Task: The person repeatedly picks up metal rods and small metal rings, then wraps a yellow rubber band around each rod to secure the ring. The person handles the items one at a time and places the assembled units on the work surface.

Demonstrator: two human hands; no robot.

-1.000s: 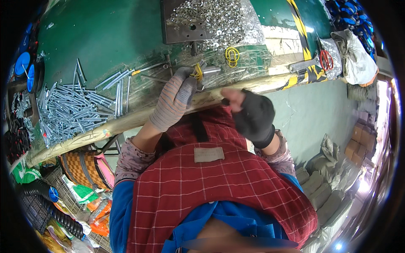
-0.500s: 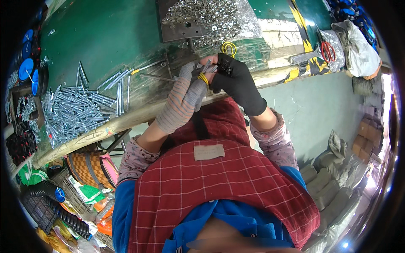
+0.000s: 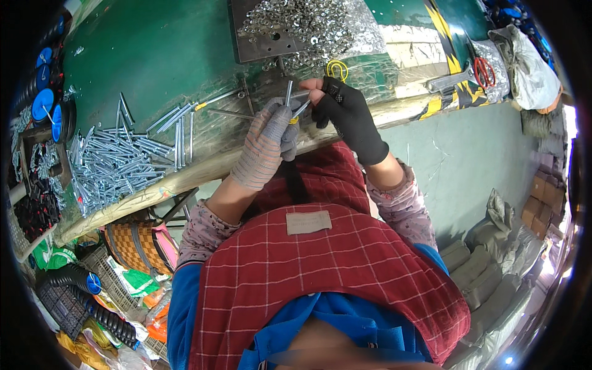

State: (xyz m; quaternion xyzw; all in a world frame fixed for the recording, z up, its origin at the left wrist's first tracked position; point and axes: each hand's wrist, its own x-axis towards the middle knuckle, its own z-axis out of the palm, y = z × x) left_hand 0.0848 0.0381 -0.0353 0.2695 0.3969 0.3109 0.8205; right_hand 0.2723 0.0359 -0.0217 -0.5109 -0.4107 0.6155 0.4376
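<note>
My left hand [image 3: 264,145], in a grey striped glove, is closed around a few long silvery bolts [image 3: 289,92] at the bench's front edge. One bolt sticks up from its fist, and others slant toward the right. A bit of yellow band [image 3: 294,120] shows at the fingers. My right hand [image 3: 353,120] wears a black glove with bare fingertips. Its thumb and forefinger pinch together at the end of one bolt [image 3: 301,94]; what else lies in its curled fingers is hidden. Just beyond it lies a yellow looped cord [image 3: 337,69].
Many loose bolts [image 3: 126,160] are heaped on the green bench [image 3: 154,55] at left. Small metal washers or nuts [image 3: 302,28] cover a dark plate [image 3: 262,52] at the back. A wrench [image 3: 445,82] and red-handled scissors [image 3: 485,73] lie at right, beside a white sack [image 3: 524,68].
My left hand has turned, and one bolt now stands up out of it. The right hand has shifted slightly to the right, its fingertips now at a bolt's end.
</note>
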